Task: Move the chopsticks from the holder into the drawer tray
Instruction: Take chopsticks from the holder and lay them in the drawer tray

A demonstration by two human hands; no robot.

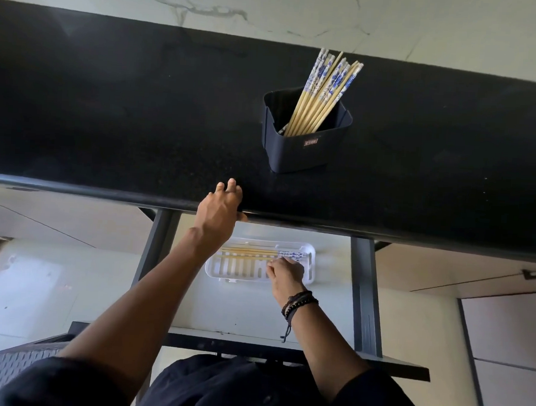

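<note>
Right hand (285, 271): reaches down into the open drawer (254, 308), fingers at the patterned ends of the chopsticks in the tray (311, 268). The fingertips touch those ends; whether the grip is pinching a stick or merely resting on it cannot be told, since the hand's back covers the contact. Dark bracelets (299, 303) circle the wrist, a cord hanging from them.

Left hand (221, 207): laid over the front edge of the black tabletop (109, 114), fingers spread on the surface, thumb below the rim. Its grip is released and holds no object.

Tray: white, slotted, lying on the drawer floor beneath the tabletop's overhang. A few chopsticks (257, 251) lie lengthwise along its far side, patterned ends to the right. Their count is hard to make out against the glare, and the right hand covers the tray's near right corner.

Holder (305, 142): dark, box-shaped, upright on the tabletop, well apart from both hands. A bundle of sticks (322, 90) leans toward its right rear, blue-and-white ends uppermost; the tips are hidden inside. A small label on its front is unreadable.
</note>
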